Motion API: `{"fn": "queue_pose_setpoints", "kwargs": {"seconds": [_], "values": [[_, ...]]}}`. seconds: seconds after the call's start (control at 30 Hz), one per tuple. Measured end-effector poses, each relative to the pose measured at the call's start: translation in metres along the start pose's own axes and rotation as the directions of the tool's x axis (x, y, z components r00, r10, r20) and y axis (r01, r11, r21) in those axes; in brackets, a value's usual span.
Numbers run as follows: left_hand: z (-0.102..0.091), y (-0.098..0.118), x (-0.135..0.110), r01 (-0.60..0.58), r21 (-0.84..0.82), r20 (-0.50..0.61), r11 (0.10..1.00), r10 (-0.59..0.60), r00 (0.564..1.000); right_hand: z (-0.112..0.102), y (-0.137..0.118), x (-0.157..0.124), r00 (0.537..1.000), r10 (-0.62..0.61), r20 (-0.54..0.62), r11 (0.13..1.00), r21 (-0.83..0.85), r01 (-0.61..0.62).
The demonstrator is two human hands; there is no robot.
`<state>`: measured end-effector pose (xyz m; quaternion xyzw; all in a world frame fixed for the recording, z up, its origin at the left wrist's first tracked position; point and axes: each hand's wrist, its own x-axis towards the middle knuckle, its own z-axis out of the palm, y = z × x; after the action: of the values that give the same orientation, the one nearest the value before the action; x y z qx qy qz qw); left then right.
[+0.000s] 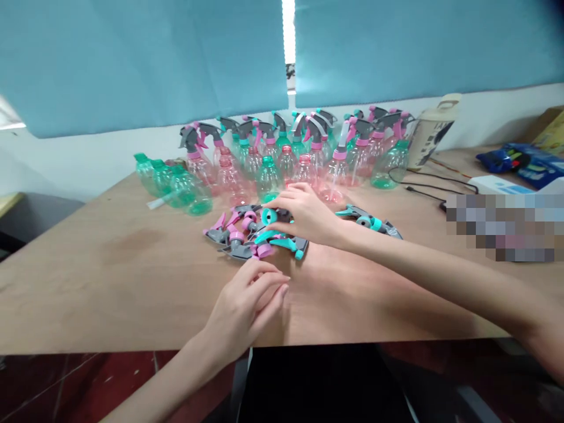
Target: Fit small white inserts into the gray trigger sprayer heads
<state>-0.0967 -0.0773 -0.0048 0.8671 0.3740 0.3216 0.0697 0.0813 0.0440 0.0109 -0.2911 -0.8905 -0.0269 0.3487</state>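
My right hand reaches over a pile of loose trigger spray heads, grey with pink or teal parts. Its thumb and fingers close around a grey spray head with a teal collar, whose round opening faces me. Nearer the table's front edge, my left hand hovers with loosely curled fingers, thumb a little apart from them, and nothing visible in it. Just beyond the pile stand a green bottle without a head and several pink ones. More teal-and-grey spray heads lie beyond my right wrist.
Bottles with spray heads fitted stand in rows along the wall. Several headless green bottles are at the left. On the right are a cream container, a black cable, a blue packet and a blurred-out patch. The wooden table ends close to me.
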Motion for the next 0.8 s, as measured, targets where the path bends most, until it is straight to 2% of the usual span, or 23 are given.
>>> {"fn": "queue_pose_setpoints", "kwargs": {"seconds": [0.1,0.2,0.27,0.37,0.43,0.53,0.67,0.8], "values": [[-0.004,-0.006,-0.007,0.061,0.026,-0.005,0.998,-0.061,0.998,0.012,-0.005,0.023,1.0,0.0,-0.002,1.0,-0.009,0.0],[-0.009,-0.012,-0.012,0.081,0.036,-0.024,0.996,-0.08,0.997,0.015,-0.006,0.042,0.997,0.009,-0.077,0.998,-0.062,-0.014],[-0.011,-0.014,-0.014,0.095,0.037,-0.045,0.995,-0.093,0.995,0.016,-0.006,0.051,0.996,0.025,-0.086,0.997,-0.073,-0.031],[-0.011,-0.017,-0.016,0.136,0.039,-0.05,0.99,-0.134,0.99,0.022,-0.009,0.052,0.996,-0.011,0.091,1.0,-0.023,0.013],[-0.01,-0.019,-0.018,0.163,0.04,-0.031,0.986,-0.162,0.986,0.024,-0.013,0.044,0.975,-0.038,0.218,0.999,0.015,0.036],[-0.007,-0.022,-0.019,0.189,0.042,-0.012,0.981,-0.189,0.982,0.019,-0.014,0.025,0.971,-0.018,0.239,0.999,0.038,0.009],[-0.003,-0.024,-0.013,0.186,0.061,0.02,0.981,-0.187,0.982,-0.007,-0.005,-0.008,0.974,0.048,0.219,0.996,0.058,-0.063],[0.001,-0.034,0.007,0.153,0.11,0.027,0.982,-0.157,0.987,-0.039,0.011,-0.05,0.959,0.126,0.253,0.991,0.02,-0.136]]}}
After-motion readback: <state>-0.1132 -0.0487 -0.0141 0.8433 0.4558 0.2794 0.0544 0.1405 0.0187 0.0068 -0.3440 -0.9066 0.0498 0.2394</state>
